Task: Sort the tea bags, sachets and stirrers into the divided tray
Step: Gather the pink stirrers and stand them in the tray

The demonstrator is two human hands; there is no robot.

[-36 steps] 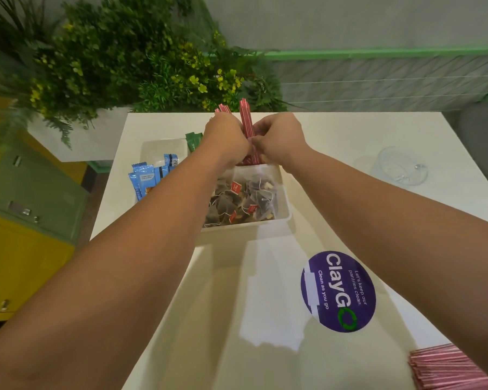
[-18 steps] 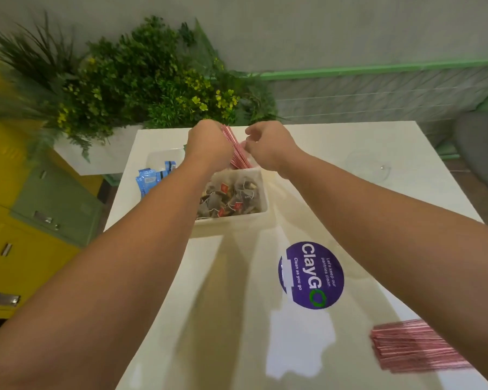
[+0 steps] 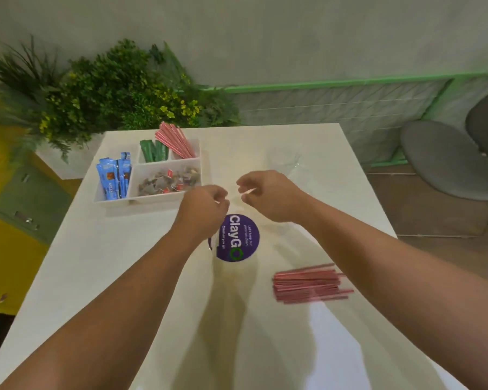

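The white divided tray [image 3: 152, 199] sits at the table's far left. Its big front compartment holds tea bags [image 3: 169, 182]. Blue sachets [image 3: 114, 177] stand in the left compartment, green sachets [image 3: 154, 150] in the back one, and a bundle of red stirrers [image 3: 175, 139] leans in the back right one. More red stirrers [image 3: 310, 282] lie in a pile on the table at the right. My left hand [image 3: 202, 208] and my right hand [image 3: 266, 194] hover just right of the tray, fingers loosely curled, holding nothing.
A purple round sticker [image 3: 237, 239] is stuck to the white table [image 3: 102, 266] below my hands. A clear glass lid or dish [image 3: 285, 160] lies at the back right. Potted plants [image 3: 110, 88] stand behind the tray, a grey chair [image 3: 445, 159] to the right, yellow-green cabinets [image 3: 9, 220] to the left.
Both hands let go of the red stirrer bundle, which now leans in the tray's back right compartment, and pulled back toward me, right of the tray. The view shifted back.
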